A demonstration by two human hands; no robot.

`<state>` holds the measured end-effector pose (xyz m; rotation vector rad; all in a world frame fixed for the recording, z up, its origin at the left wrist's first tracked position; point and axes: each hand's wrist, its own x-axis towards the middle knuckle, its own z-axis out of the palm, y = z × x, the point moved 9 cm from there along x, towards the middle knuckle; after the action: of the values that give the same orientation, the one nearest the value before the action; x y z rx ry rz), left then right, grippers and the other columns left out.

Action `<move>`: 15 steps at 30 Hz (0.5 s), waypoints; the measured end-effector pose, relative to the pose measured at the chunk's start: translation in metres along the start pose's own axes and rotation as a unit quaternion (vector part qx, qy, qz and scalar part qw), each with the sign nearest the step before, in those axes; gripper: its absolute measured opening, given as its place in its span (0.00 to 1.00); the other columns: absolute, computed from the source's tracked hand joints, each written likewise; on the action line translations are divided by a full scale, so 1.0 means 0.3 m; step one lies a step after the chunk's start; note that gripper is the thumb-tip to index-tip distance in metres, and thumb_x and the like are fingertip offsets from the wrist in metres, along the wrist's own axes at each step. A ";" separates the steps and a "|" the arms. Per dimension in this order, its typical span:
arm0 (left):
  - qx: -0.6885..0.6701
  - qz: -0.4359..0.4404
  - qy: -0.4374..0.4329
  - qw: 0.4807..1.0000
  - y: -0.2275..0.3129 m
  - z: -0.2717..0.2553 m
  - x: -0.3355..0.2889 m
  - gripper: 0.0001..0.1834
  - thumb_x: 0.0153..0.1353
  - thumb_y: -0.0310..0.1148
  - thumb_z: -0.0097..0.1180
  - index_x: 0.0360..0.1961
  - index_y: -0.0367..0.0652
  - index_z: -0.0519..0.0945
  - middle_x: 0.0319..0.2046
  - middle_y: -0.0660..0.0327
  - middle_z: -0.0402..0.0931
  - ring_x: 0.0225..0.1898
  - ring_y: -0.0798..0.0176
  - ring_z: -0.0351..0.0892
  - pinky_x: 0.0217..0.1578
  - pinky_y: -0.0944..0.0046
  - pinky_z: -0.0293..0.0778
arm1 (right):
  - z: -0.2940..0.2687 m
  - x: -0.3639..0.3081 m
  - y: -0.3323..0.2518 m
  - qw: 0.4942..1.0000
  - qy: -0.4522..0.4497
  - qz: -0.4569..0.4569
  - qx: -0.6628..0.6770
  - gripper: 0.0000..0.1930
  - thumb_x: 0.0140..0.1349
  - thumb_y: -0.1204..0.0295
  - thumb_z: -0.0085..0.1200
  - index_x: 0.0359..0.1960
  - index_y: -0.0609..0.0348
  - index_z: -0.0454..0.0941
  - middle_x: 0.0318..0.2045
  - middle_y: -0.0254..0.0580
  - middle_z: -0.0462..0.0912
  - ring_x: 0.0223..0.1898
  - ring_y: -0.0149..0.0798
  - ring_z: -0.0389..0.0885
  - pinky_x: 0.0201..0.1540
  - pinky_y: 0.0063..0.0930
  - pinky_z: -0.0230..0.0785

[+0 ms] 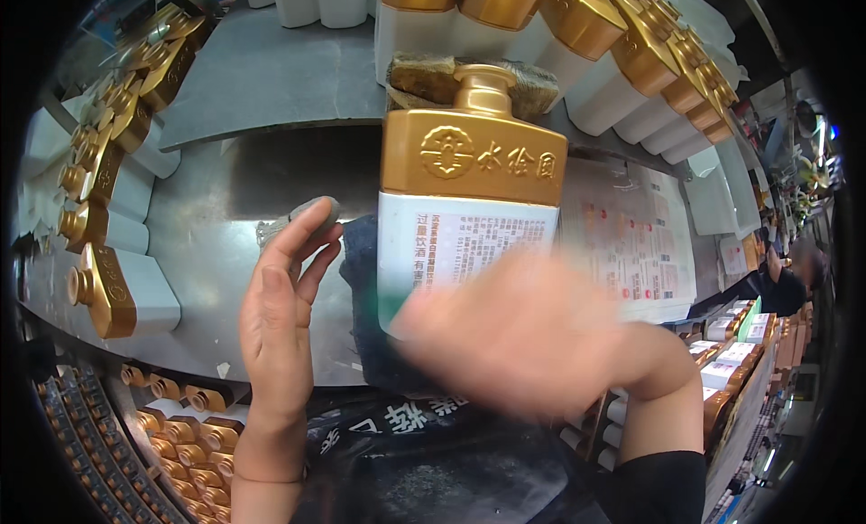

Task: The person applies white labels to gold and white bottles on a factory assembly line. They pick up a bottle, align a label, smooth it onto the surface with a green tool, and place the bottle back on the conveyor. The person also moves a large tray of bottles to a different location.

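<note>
A flat-sided white bottle with a gold shoulder and neck lies in front of me on a dark cloth. Its neck points away, and printed text covers part of the white face. Over the lower part of that face, my right hand is smeared by motion, so its fingers cannot be made out. A green blur shows at its left edge, too indistinct to name. To the left of the bottle, apart from it, my left hand is raised with fingers apart and a grey covering on one fingertip.
Worn blocks sit behind the bottle's neck. Printed sheets lie to the right on the metal table. Gold-topped bottles stand along the left and back right. More bottles fill the lower left. A person is at far right.
</note>
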<state>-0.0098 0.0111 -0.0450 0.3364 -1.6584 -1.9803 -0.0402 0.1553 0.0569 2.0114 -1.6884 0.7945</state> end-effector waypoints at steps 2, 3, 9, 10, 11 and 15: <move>0.000 0.000 -0.014 1.000 -0.005 -0.001 0.006 0.29 0.72 0.46 0.32 0.60 0.28 0.64 0.59 0.48 0.64 0.60 0.56 0.65 0.62 0.55 0.60 | -0.059 -0.010 0.057 0.999 0.017 0.023 -0.032 0.10 0.43 0.77 0.58 0.30 0.61 0.79 0.28 0.37 0.79 0.23 0.31 0.76 0.23 0.22 0.68; 0.002 0.003 -0.016 1.000 -0.009 -0.005 0.011 0.29 0.72 0.45 0.32 0.60 0.28 0.64 0.59 0.48 0.65 0.60 0.56 0.65 0.63 0.55 0.60 | -0.077 -0.014 0.059 0.998 0.027 0.022 -0.046 0.09 0.44 0.78 0.58 0.31 0.60 0.80 0.29 0.38 0.80 0.23 0.31 0.76 0.23 0.23 0.68; 0.061 -0.003 -0.104 0.993 -0.009 -0.003 -0.005 0.28 0.71 0.45 0.36 0.62 0.34 0.65 0.61 0.52 0.65 0.64 0.59 0.61 0.64 0.60 0.55 | -0.081 0.018 0.174 0.970 -0.093 0.158 0.159 0.10 0.52 0.73 0.53 0.37 0.61 0.77 0.25 0.39 0.78 0.27 0.33 0.76 0.31 0.25 0.68; 0.102 0.004 -0.130 0.986 -0.001 0.008 -0.007 0.30 0.71 0.48 0.36 0.63 0.33 0.63 0.61 0.52 0.64 0.64 0.59 0.60 0.65 0.59 0.53 | -0.136 -0.054 0.344 0.906 0.038 0.366 0.208 0.10 0.55 0.74 0.49 0.40 0.60 0.73 0.28 0.38 0.75 0.31 0.30 0.72 0.37 0.22 0.65; 0.054 -0.040 -0.152 0.986 -0.017 0.033 -0.021 0.32 0.70 0.52 0.36 0.64 0.37 0.62 0.62 0.52 0.63 0.65 0.58 0.59 0.66 0.57 0.50 | -0.224 -0.034 0.443 0.910 0.068 0.373 0.167 0.09 0.57 0.72 0.48 0.38 0.59 0.70 0.30 0.35 0.72 0.33 0.26 0.68 0.38 0.20 0.63; 0.130 -0.023 -0.203 0.970 -0.028 0.073 -0.030 0.36 0.67 0.55 0.41 0.68 0.45 0.56 0.61 0.44 0.58 0.66 0.48 0.55 0.66 0.53 0.48 | -0.334 -0.053 0.706 0.872 0.114 0.430 0.202 0.09 0.66 0.66 0.43 0.38 0.59 0.71 0.24 0.27 0.67 0.24 0.19 0.61 0.27 0.14 0.53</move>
<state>-0.0154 0.0350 -0.0496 0.0607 -2.1932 -1.9603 -0.2663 0.1890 0.1105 1.1975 -2.4150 1.7124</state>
